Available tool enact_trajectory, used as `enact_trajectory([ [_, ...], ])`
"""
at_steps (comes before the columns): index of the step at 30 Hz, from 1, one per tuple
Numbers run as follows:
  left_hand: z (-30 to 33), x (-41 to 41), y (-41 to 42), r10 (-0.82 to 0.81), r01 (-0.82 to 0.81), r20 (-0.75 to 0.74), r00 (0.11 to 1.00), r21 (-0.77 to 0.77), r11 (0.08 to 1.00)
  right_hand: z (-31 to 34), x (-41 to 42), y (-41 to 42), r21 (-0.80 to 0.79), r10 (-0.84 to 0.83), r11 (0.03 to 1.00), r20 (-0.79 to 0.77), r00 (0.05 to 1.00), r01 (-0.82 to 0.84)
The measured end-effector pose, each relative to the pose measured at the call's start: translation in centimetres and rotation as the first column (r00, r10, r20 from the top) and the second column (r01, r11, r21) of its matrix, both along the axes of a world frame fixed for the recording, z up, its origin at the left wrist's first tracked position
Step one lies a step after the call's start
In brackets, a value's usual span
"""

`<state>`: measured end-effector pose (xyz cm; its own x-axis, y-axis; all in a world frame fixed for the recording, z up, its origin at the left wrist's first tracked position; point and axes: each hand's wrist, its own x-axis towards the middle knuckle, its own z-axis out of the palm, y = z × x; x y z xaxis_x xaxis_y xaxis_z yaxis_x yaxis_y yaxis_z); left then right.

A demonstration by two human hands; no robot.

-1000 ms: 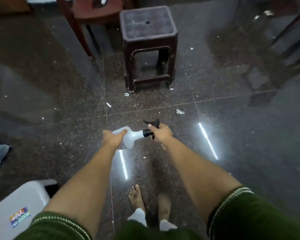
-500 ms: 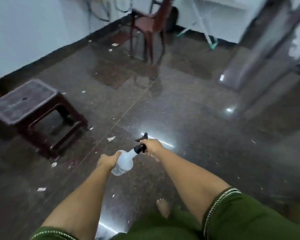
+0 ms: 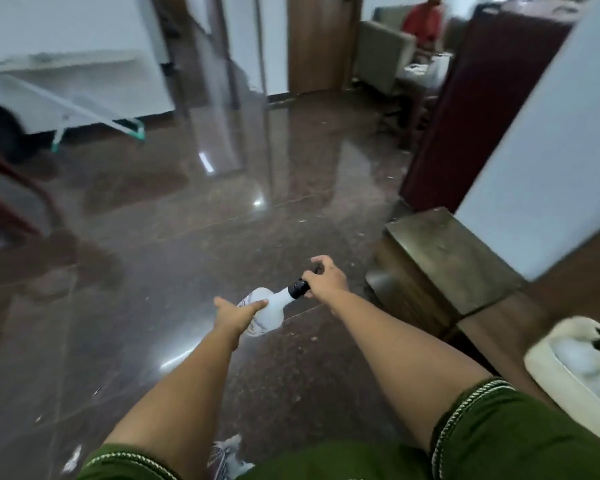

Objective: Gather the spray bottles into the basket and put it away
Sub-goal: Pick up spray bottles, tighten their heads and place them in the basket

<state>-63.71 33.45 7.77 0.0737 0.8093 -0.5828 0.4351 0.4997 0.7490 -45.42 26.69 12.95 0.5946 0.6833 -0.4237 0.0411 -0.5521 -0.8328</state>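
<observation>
A white spray bottle (image 3: 269, 308) with a black trigger head is held level in front of me, above the dark polished floor. My left hand (image 3: 236, 313) cups the bottle's base. My right hand (image 3: 326, 280) grips the black neck and trigger, which it mostly hides. At the right edge sits a white basket (image 3: 548, 362) with something pale and a black spray head inside; it is blurred.
A low wooden block or table (image 3: 444, 261) stands just right of my hands, beside a white wall corner (image 3: 548, 150). A dark red cabinet (image 3: 482, 105) rises behind it. A red chair (image 3: 0, 188) is at far left. A seated person (image 3: 423, 22) is far back.
My view has swung to the right: the brown stool left the frame, and the wooden block and white basket came into view. Both hands keep the same hold on the bottle.
</observation>
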Motion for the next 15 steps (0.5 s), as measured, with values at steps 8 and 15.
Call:
enact_trajectory([
  [8,1.4,22.2,-6.1,-0.42,0.419,0.024,0.907,0.051,0.907,-0.4,17.2,-12.9,0.059,-0.52,0.848,-0.097,0.848,0.527],
  [15,-0.2,40.8,-18.7,-0.585,0.586,0.027,0.811,-0.05,0.809,0.2,31.7,-29.3,-0.163,-0.285,0.913,0.396,0.873,0.373],
])
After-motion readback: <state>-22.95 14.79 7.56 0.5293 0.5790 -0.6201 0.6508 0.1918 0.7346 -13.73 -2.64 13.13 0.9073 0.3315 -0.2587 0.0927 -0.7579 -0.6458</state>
